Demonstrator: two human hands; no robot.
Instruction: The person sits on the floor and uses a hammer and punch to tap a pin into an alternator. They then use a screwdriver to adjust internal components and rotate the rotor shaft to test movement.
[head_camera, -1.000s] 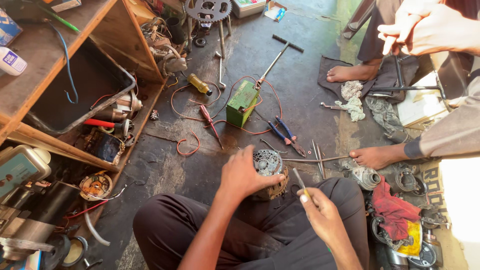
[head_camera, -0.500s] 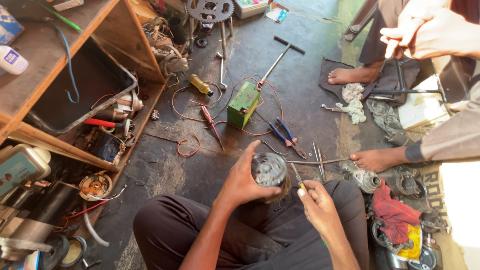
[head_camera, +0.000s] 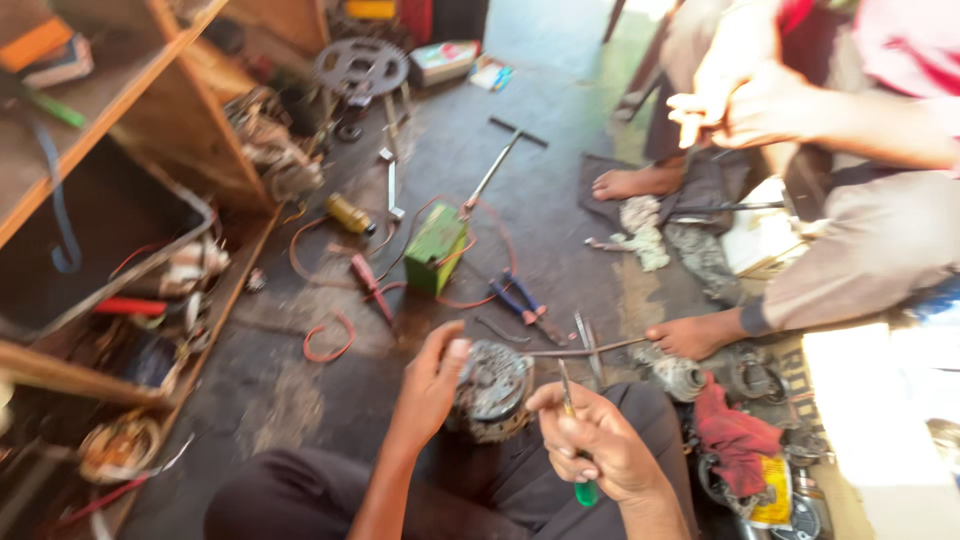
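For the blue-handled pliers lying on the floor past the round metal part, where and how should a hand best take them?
Probably by the two blue handles of the pliers, coming from above. They lie flat on the floor with the handles spread apart and bare, free of the red wire nearby; the darker jaw end points toward the person.

Motion-blurred shelf clutter (head_camera: 150, 300), indistinct

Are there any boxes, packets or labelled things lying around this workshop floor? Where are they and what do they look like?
Flat box: far floor beside the sprocket; rectangular, pale with red and green print.
Small packet: right of that box; blue and white, blurred.
Green box: mid-floor among red wires; upright block.
Yellow wrapper: lower right, under the red rag; crumpled, dark print.
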